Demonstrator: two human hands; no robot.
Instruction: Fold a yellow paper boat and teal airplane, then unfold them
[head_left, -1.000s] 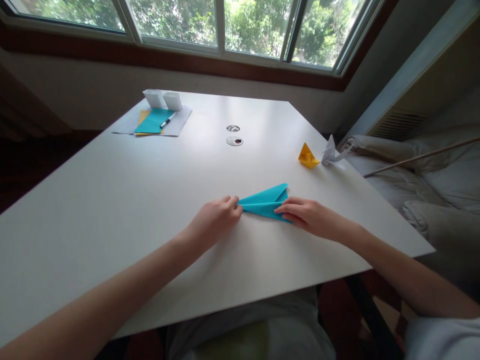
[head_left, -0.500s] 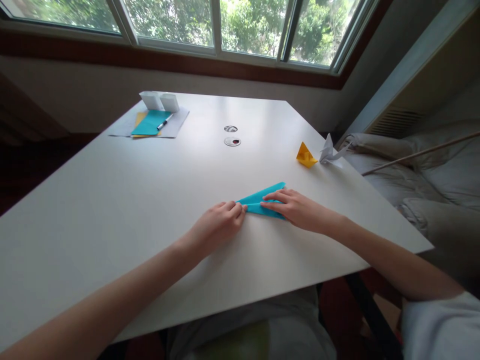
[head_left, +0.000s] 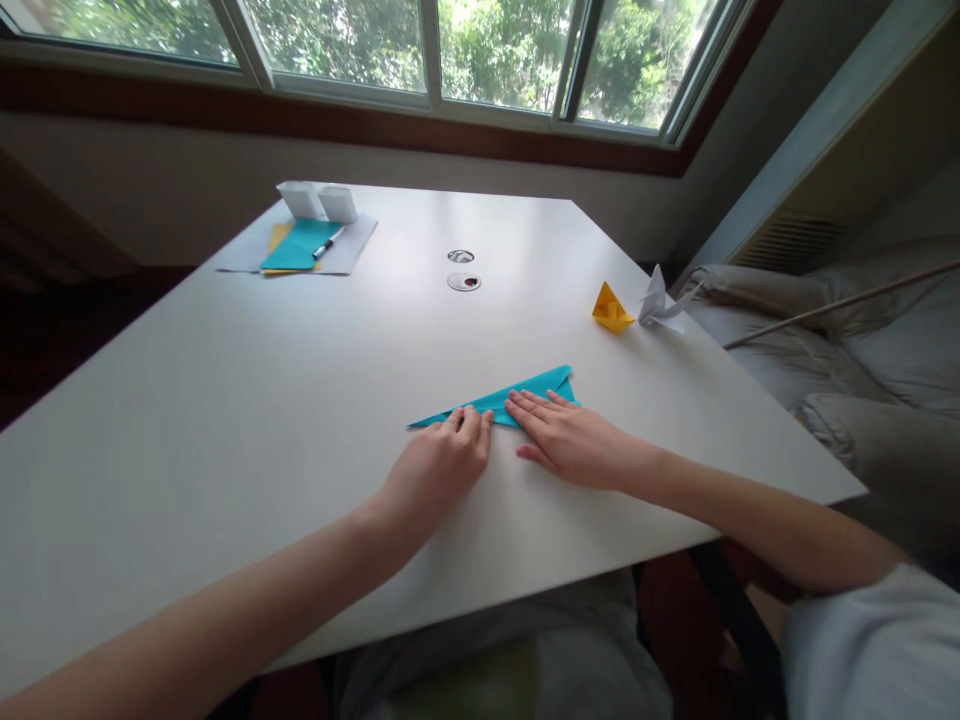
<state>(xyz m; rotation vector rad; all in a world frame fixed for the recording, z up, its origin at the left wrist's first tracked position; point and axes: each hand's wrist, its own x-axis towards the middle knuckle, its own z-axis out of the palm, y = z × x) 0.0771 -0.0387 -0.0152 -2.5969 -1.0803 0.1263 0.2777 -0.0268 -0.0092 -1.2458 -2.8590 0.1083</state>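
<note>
A sheet of blue paper, folded into a long narrow wedge, lies on the white table with its sharp tip to the left. My left hand has its fingers bent down onto the paper's near edge, left of the middle; its thumb is hidden. Stretched out and lying flat, the fingers of my right hand press on the wider right part of the paper. The near edge there is partly hidden by that hand.
Right of the paper stand a yellow paper boat and a white paper crane. At the back left are blue paper, a pen and white folded paper shapes. Two oval inserts, one being the nearer insert, sit in the tabletop.
My right hand has moved slightly left and flattened over the paper. The near flap now lies down, and the paper's pointed left tip shows beyond my left hand.
</note>
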